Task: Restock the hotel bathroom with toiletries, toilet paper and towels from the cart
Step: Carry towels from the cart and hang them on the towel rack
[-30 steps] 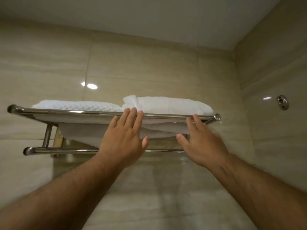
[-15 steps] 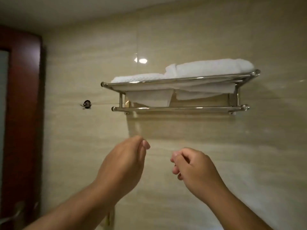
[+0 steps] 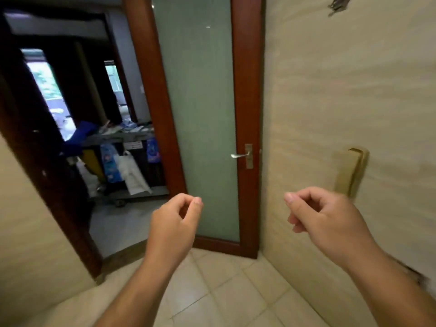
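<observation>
Forearms stretched forward toward door [image 3: 200, 114]; left hand [image 3: 173, 223], right hand [image 3: 325, 220] loosely curled, each grip narrow, holding nothing.

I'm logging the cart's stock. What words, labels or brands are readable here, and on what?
Nothing reads clearly.
On the cart, the white label: dark print, too blurred.
On the blue packets hanging there: markings too blurred.

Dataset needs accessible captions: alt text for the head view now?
Left hand and right hand, both empty with fingers loosely curled, face an open bathroom doorway. The housekeeping cart stands outside it; a frosted-glass door is swung open to the right.
</observation>
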